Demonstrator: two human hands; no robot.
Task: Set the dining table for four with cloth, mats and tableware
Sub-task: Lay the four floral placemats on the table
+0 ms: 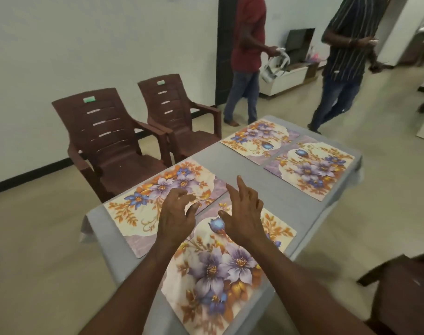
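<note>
Grey tablecloth (249,180) covers table; four rectangular floral placemats laid in two pairs. Left hand (174,213) hovers over near-left mat (143,209), fingers loosely curled, holding nothing. Right hand (244,213) hovers over near-right mat (220,269), fingers spread, empty. Far-left mat (256,139) and far-right mat (310,168) lie nearly touching. Judged step: final mat alignment. Square edges to cloth border, equalise gaps, press flat with palms. No tableware visible.
</note>
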